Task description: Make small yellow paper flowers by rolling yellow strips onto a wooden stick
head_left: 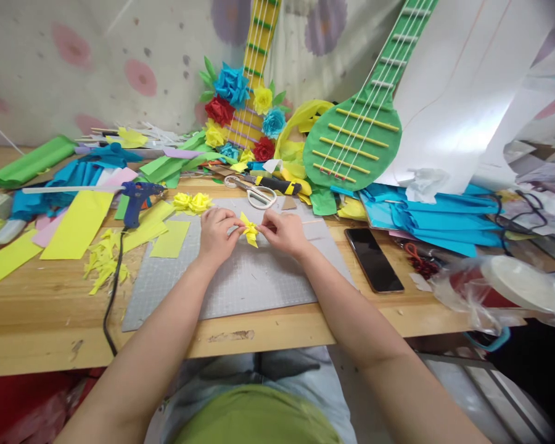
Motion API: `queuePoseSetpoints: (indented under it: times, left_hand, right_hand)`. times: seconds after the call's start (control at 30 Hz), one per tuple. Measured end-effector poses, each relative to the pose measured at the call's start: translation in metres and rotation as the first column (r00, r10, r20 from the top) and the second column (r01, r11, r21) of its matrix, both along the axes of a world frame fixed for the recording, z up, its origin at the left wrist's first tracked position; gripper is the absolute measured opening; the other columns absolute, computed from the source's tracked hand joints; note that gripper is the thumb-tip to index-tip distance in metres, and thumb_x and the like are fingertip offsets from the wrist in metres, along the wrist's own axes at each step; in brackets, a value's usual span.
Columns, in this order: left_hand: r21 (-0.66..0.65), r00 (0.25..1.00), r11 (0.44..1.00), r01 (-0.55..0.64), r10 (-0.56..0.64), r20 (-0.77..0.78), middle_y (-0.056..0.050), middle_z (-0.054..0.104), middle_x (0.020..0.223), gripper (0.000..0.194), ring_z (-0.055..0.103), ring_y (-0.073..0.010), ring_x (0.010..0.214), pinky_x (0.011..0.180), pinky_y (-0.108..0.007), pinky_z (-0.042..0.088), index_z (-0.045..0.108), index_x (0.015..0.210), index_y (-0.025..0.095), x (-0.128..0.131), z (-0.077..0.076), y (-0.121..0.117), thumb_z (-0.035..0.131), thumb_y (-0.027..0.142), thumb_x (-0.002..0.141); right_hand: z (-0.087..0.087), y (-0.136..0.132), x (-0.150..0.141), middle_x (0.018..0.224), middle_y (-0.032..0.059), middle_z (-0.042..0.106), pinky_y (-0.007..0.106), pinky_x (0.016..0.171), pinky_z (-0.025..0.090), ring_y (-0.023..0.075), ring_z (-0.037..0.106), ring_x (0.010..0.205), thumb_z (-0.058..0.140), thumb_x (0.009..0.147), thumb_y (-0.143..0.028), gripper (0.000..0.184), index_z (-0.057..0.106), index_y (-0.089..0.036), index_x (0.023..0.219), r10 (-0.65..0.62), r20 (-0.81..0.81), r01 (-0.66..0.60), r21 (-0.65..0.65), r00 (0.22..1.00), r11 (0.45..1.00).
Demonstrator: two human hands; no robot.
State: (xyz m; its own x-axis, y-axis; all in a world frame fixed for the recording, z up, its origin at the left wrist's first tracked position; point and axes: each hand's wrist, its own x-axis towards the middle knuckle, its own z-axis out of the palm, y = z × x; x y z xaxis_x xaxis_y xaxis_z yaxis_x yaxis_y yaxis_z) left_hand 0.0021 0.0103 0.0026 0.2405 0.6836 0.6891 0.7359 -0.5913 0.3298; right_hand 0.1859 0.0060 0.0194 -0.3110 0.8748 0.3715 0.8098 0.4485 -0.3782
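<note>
Between my two hands, above the grey cutting mat (166,290), is a small yellow paper flower (250,230) with pointed petals. My left hand (218,234) pinches its left side between thumb and fingertips. On the opposite side, my right hand (283,230) pinches the flower the same way. Two finished-looking yellow paper flowers (192,202) lie just beyond my left hand. A yellow paper rectangle (170,239) rests at the mat's left edge. White-handled scissors (261,196) lie behind my hands.
A blue glue gun (137,202) with a black cord stands left. A phone (374,259) lies right of the mat. Behind lean a green paper instrument (354,145) and a yellow one (254,55) with paper flowers. Blue paper (435,216) and yellow scraps (105,262) surround the mat.
</note>
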Motion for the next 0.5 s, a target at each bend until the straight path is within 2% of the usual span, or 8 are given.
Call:
queuePoseSetpoints:
  times: [0.27,0.5]
  left_hand:
    - [-0.063,1.0,0.998,0.006,-0.005,0.015,-0.001,0.058,0.077,0.007,0.051,-0.0158,0.081,0.086,-0.037,0.032,0.063,0.07,0.022,-0.001,0.0,-0.001,0.06,0.029,0.072]
    - [-0.022,0.999,0.999,-0.047,0.047,0.021,-0.001,0.057,0.076,0.009,0.051,-0.0162,0.081,0.082,-0.036,0.033,0.065,0.071,0.023,-0.005,-0.003,0.009,0.06,0.03,0.071]
  right_hand:
    - [-0.001,0.0,0.002,0.063,-0.0012,0.061,0.023,0.057,0.028,0.0113,0.051,0.059,0.049,0.078,-0.038,0.02,0.055,-0.019,0.075,0.029,-0.002,-0.029,-0.038,1.0,0.999]
    - [-0.005,0.005,-0.003,0.075,0.0009,0.063,0.025,0.063,0.03,0.013,0.051,0.064,0.044,0.082,-0.033,0.016,0.054,-0.02,0.083,0.03,0.042,-0.028,-0.027,0.999,0.999]
